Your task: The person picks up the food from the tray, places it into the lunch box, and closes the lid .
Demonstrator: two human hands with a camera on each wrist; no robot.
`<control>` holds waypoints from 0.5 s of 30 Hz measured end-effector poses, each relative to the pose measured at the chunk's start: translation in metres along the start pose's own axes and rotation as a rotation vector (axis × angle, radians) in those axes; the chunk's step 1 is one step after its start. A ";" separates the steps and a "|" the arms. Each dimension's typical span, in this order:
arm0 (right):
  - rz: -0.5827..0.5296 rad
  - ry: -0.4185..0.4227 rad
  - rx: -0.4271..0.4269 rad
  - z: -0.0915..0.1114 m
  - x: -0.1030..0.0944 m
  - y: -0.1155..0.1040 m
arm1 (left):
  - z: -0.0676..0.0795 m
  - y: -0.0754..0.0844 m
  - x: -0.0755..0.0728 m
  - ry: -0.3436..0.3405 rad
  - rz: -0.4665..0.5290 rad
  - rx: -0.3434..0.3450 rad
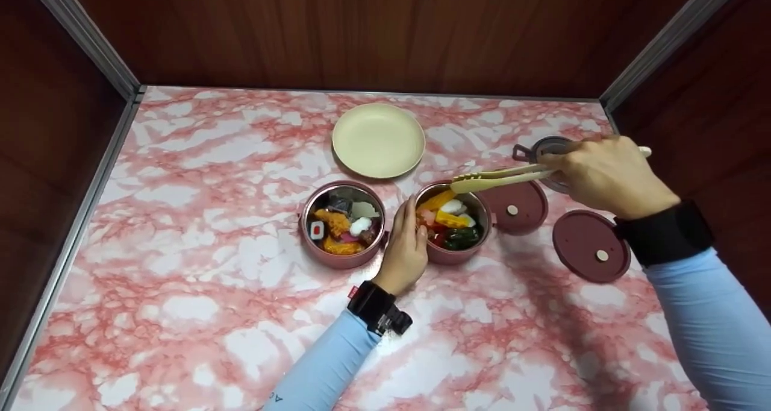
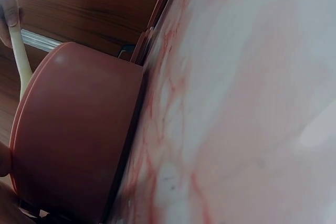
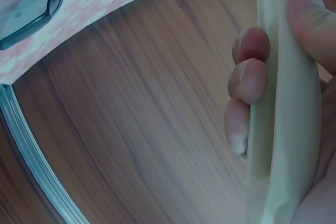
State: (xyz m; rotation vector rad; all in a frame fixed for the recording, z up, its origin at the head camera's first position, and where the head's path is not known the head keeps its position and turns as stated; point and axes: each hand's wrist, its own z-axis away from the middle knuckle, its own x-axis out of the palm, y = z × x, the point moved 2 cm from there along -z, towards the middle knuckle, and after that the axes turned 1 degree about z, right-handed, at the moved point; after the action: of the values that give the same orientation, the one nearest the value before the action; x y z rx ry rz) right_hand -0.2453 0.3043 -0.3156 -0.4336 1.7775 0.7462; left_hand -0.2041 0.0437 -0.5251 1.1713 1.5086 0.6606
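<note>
My right hand [image 1: 608, 173] grips a pair of cream tongs [image 1: 474, 184], its fingers and thumb wrapped about the arms in the right wrist view. The tong tips hang over the far rim of the right-hand pink pot [image 1: 455, 257], close to a long yellow food piece [image 1: 435, 202]; whether they pinch it I cannot tell. Inside that pot lie several toy-like foods, including a yellow block [image 1: 453, 219] and dark green pieces [image 1: 462, 237]. My left hand [image 1: 405, 251] rests with extended fingers against that pot's left side. A second pink pot [image 1: 340, 261], also filled with mixed foods, stands left of it.
A pale cream plate [image 1: 379, 140] lies behind the pots. Two dark red lids, one partly behind the right pot [image 1: 530, 205] and another farther right [image 1: 591, 242], lie on the marbled table. A grey handled item [image 1: 545, 148] sits beneath my right hand. Wooden panels [image 1: 361, 31] enclose the table.
</note>
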 end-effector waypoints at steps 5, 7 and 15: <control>-0.012 -0.072 0.040 0.000 -0.003 -0.007 | 0.000 0.000 -0.001 -0.009 0.001 -0.010; -0.013 -0.063 0.034 0.001 -0.004 -0.008 | 0.000 0.000 -0.001 -0.011 0.008 -0.008; -0.016 0.032 -0.022 0.004 0.001 -0.009 | 0.000 0.002 -0.001 -0.009 0.011 -0.005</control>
State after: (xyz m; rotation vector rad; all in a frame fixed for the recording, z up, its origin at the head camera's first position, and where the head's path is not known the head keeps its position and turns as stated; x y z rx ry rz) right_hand -0.2374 0.3003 -0.3194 -0.4764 1.7952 0.7525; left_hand -0.2033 0.0433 -0.5227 1.1774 1.4936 0.6655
